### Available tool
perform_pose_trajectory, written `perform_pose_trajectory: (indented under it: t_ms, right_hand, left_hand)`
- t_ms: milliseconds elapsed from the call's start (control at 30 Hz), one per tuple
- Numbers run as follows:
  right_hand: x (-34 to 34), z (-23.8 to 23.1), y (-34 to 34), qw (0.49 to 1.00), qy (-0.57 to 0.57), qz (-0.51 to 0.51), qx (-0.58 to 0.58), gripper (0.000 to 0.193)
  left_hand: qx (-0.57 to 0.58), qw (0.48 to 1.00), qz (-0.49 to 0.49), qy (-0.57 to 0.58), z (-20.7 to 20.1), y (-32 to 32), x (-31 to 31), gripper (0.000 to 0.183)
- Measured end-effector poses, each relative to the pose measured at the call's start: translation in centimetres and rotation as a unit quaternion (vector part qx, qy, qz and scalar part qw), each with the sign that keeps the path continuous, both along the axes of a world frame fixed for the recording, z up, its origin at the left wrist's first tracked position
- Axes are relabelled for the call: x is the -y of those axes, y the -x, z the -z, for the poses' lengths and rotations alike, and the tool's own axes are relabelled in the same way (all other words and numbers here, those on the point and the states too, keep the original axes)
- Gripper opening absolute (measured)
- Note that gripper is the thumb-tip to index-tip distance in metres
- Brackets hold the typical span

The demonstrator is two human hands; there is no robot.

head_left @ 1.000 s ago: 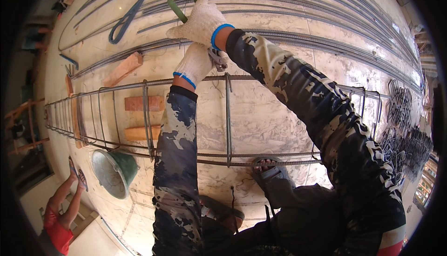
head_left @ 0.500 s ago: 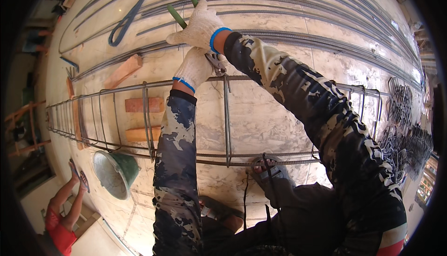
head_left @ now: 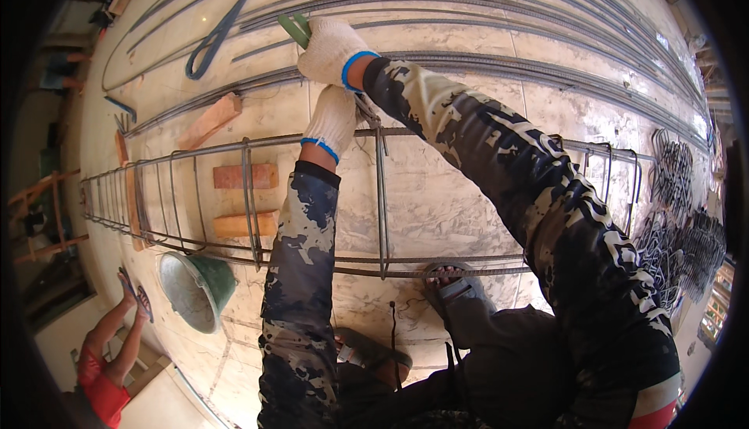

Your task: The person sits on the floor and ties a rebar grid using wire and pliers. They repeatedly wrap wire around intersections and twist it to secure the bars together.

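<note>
In a white knit glove with a blue cuff, my right hand [head_left: 331,48] is closed around the green handles [head_left: 295,30] of a pair of pincers. The handles are squeezed close together. The metal jaws [head_left: 367,109] meet the upper bar of a long rebar cage [head_left: 382,203], where a stirrup crosses it. Just below, my gloved left hand [head_left: 331,119] lies beside the jaws, its fingers hidden behind the right hand. Whether it holds anything does not show.
Long steel bars [head_left: 468,0] lie across the floor beyond the cage. Wooden blocks [head_left: 246,176] sit inside it; a green bucket [head_left: 197,292] stands near left. Stirrups [head_left: 690,249] are heaped at right. Another person's legs [head_left: 109,343] show at lower left. My sandalled foot [head_left: 452,285] touches the near bars.
My right hand has squeezed the spread pincer handles together and shifted lower and slightly left. My left hand has turned a little with it, staying by the jaws.
</note>
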State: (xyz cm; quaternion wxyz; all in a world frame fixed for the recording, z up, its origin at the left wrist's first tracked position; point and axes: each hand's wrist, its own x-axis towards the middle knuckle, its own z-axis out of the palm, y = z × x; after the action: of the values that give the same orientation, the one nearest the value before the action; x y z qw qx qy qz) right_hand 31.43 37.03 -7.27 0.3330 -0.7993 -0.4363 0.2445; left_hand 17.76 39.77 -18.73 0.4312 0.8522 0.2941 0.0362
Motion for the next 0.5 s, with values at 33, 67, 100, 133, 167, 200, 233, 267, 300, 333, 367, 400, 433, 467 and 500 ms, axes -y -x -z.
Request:
perform_pose_trajectory:
  t_ms: [33, 67, 100, 133, 167, 200, 233, 267, 300, 333, 367, 400, 433, 467, 500]
  right_hand:
    - [0.5, -0.1, -0.6, 0.997, -0.003, -0.036, -0.065, 0.053]
    - [1.2, -0.2, -1.5, 0.989, -0.006, -0.072, -0.130, 0.052]
    - [2.1, -0.2, -2.5, 0.975, -0.011, -0.105, -0.196, 0.051]
    - [2.8, 0.7, -2.6, 0.897, -0.144, -0.181, -0.377, 0.060]
    - [3.0, 1.4, -3.2, 0.880, -0.143, -0.187, -0.413, 0.062]
    - [3.3, 0.8, -3.2, 0.861, -0.140, -0.196, -0.448, 0.064]
    - [3.8, 0.0, -2.6, 0.838, -0.135, -0.207, -0.486, 0.066]
    - [4.7, -1.0, -3.2, 0.870, -0.095, -0.229, -0.427, 0.072]
    - [5.1, -1.4, -3.1, 0.872, -0.108, -0.228, -0.419, 0.071]
    - [5.4, -1.7, -3.0, 0.875, -0.120, -0.227, -0.412, 0.070]
    - [5.6, -2.1, -2.9, 0.877, -0.132, -0.225, -0.403, 0.070]
    - [5.7, -2.0, -2.7, 0.878, -0.143, -0.224, -0.398, 0.069]
    - [5.8, -2.0, -2.5, 0.879, -0.153, -0.223, -0.392, 0.068]
    - [6.0, -1.9, -2.3, 0.880, -0.163, -0.222, -0.387, 0.068]
    - [6.4, -1.8, -1.9, 0.875, -0.177, -0.205, -0.401, 0.068]
  left_hand:
    - [0.045, 0.991, -0.036, 0.125, -1.1, -0.2, 0.6, 0.027]
    - [0.091, 0.962, -0.078, 0.245, -2.1, -0.4, 1.2, 0.026]
    - [0.166, 0.911, -0.117, 0.359, -3.6, -0.7, 2.7, 0.024]
    - [0.238, 0.841, -0.155, 0.460, -4.6, -0.7, 3.4, 0.022]
    - [0.233, 0.838, -0.149, 0.470, -5.4, -0.9, 3.9, 0.019]
    - [0.231, 0.835, -0.145, 0.478, -6.0, -0.9, 3.9, 0.017]
    - [0.227, 0.831, -0.146, 0.486, -6.5, -0.6, 4.2, 0.015]
    - [0.221, 0.832, -0.179, 0.476, -6.8, -0.3, 4.8, 0.016]
    - [0.230, 0.829, -0.168, 0.482, -6.6, -0.1, 4.5, 0.017]
    - [0.239, 0.824, -0.156, 0.489, -6.4, -0.1, 4.1, 0.017]
    - [0.248, 0.820, -0.144, 0.496, -6.1, -0.2, 3.8, 0.018]
    - [0.228, 0.836, -0.139, 0.479, -6.1, -0.2, 3.7, 0.019]
    - [0.207, 0.852, -0.135, 0.461, -6.0, -0.2, 3.8, 0.020]
    - [0.187, 0.867, -0.130, 0.443, -6.0, -0.2, 3.7, 0.021]
    - [0.170, 0.876, -0.128, 0.434, -6.2, -0.1, 3.5, 0.023]
